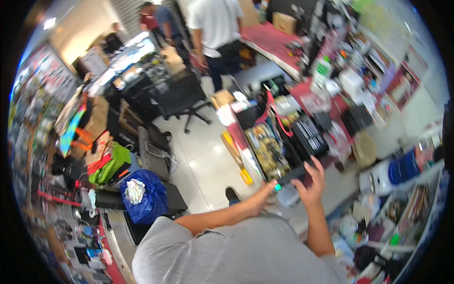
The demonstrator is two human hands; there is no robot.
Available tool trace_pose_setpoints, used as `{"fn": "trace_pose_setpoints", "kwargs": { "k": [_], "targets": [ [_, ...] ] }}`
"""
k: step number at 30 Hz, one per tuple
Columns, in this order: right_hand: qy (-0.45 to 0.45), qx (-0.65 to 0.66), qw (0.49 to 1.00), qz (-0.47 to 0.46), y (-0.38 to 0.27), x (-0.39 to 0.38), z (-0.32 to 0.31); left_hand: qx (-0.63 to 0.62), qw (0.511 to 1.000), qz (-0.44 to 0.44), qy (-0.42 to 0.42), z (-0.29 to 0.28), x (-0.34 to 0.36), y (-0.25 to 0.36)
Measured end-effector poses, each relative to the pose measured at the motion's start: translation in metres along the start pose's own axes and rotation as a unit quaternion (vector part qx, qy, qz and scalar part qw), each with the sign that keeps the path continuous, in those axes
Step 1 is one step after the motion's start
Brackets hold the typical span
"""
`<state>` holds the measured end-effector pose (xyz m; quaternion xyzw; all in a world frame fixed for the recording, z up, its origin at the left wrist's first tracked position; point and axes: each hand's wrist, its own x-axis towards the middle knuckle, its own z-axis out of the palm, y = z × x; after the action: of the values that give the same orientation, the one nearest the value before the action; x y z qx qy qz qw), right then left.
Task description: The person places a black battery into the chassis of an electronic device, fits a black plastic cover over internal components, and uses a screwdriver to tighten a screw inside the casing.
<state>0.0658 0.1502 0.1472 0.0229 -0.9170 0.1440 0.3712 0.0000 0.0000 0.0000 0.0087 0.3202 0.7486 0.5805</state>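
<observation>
A thin dark device with a small lit green patch at its left end is held level in front of my body. Its exact kind is not clear at this blur. My left hand grips the left end, fingers partly hidden beneath it. At the other end, my right hand has its thumb and fingers curved around the device. Just beyond it stands an open box of metal parts, beside a black case on a cluttered bench.
A blue plastic bag sits to my left near a grey case. A black office chair stands farther off. Several people are in the background, one in a white shirt. Crowded shelves line the right, with a blue container.
</observation>
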Motion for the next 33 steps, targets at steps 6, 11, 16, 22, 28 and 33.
{"fn": "trace_pose_setpoints", "kwargs": {
  "k": [6,11,16,22,28,33],
  "targets": [
    [0.100,0.156,0.963,0.196,-0.110,-0.041,0.144,0.159,0.981,-0.064,0.091,-0.113,-0.139,0.102],
    [0.102,0.194,0.951,0.216,-0.122,-0.051,0.148,0.190,0.976,-0.076,0.077,-0.111,-0.152,0.111],
    [0.103,0.203,0.952,0.205,-0.122,-0.048,0.147,0.196,0.975,-0.073,0.074,-0.110,-0.152,0.113],
    [0.104,0.202,0.952,0.207,-0.120,-0.048,0.149,0.223,0.969,-0.063,0.080,-0.110,-0.151,0.112],
    [0.118,0.217,0.945,0.214,-0.117,-0.047,0.149,0.222,0.970,-0.061,0.077,-0.109,-0.150,0.111],
    [0.114,0.220,0.943,0.221,-0.117,-0.048,0.151,0.221,0.971,-0.059,0.075,-0.103,-0.151,0.113]
  ]
}}
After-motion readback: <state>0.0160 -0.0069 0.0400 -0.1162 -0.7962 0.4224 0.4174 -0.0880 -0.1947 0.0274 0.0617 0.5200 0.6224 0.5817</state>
